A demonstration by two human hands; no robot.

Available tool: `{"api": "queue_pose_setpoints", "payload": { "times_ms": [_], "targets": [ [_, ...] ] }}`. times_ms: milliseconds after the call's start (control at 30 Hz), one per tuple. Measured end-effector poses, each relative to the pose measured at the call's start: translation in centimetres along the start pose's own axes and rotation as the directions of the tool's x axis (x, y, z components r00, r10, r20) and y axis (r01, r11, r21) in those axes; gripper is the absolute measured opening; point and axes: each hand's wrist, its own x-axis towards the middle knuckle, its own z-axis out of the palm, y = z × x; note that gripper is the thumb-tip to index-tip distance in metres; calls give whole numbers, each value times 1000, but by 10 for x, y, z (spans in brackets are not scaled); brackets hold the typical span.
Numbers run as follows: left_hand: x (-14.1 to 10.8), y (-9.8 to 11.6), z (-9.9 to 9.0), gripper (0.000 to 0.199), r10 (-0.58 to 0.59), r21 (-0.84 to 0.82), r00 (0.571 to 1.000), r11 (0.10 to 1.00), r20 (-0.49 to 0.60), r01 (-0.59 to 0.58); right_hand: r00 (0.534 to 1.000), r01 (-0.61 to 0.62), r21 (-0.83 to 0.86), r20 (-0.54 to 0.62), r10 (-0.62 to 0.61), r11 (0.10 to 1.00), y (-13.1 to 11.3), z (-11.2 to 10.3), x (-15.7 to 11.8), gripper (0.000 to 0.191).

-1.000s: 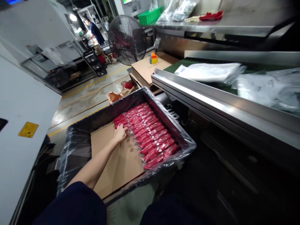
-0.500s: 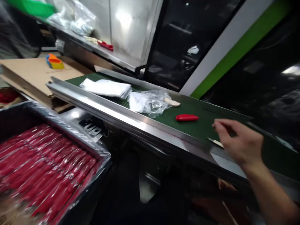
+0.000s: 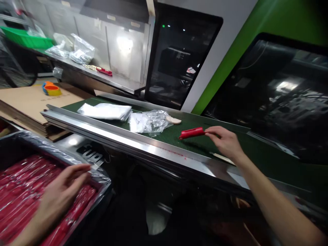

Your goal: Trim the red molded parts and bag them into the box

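Observation:
My right hand (image 3: 222,138) pinches one end of an elongated red plastic part (image 3: 192,133), lifting it a little off the green conveyor belt (image 3: 246,153). Just below that hand, a thin cream-coloured blade-like tool (image 3: 222,158) lies along the belt's near edge. At the lower left, my left hand (image 3: 64,191) hovers above a lined box (image 3: 102,177), its fingers stretched and nothing visible in them. Rows of similar red parts (image 3: 23,191) in clear plastic fill the box.
White plastic bags (image 3: 105,111) and a crumpled clear bag (image 3: 151,121) lie farther along the belt, by a pale wooden-looking piece (image 3: 173,120). A metal rail (image 3: 123,138) edges the belt. Tape rolls (image 3: 52,89) sit on stacked cardboard (image 3: 25,102). A green machine stands behind.
My right hand has moved left, taken hold of the red plastic part and raised it from the belt. My left hand has come into view over the box. The camera view has shifted.

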Motion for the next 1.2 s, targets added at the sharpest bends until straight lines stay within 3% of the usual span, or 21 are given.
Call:
{"api": "queue_pose_setpoints", "payload": {
  "times_ms": [33,133,200,267,333,400,500,600,733,833,933,1033,1100,1200],
  "targets": [
    [-11,16,21,30,-8,-145,998,989,70,19,995,45,21,-94,-43,999,-13,-6,-15,21],
    [-48,59,80,39,65,-253,974,967,215,-9,959,146,69,-256,-124,987,-54,-18,-68,8],
    [-73,77,105,41,149,-349,946,936,289,-41,952,172,95,-273,-140,981,-79,-20,-102,20],
    [-94,87,115,33,237,-439,923,894,302,-86,955,209,108,-237,-179,972,-96,-21,-130,38],
    [-110,92,113,19,270,-482,924,869,271,-113,953,260,112,-189,-236,959,-105,-20,-151,52],
    [-121,93,104,11,228,-484,946,870,232,-91,949,298,144,-153,-276,944,-109,-17,-163,56],
    [-132,90,89,14,140,-440,972,897,188,-44,960,280,267,-96,-264,922,-110,-10,-171,58],
    [-142,85,78,15,140,-375,978,924,152,-74,971,237,361,-61,-231,902,-111,1,-176,61],
    [-153,79,72,18,178,-324,971,939,162,-118,991,132,444,-53,-121,886,-116,19,-186,48],
    [-155,76,72,20,210,-281,965,946,159,-159,998,-66,545,36,56,836,-117,32,-194,25],
    [-151,73,72,13,170,-277,972,953,162,-121,944,-324,598,253,210,733,-117,40,-198,9],
    [-143,69,73,11,73,-281,981,959,179,-20,828,-559,680,485,281,474,-123,43,-194,17],
    [-138,63,74,15,24,-249,982,968,189,25,765,-644,690,588,264,330,-129,44,-187,24],
    [-132,54,73,17,72,-132,987,990,142,-53,744,-667,665,616,258,336,-137,47,-176,32]
  ]
}}
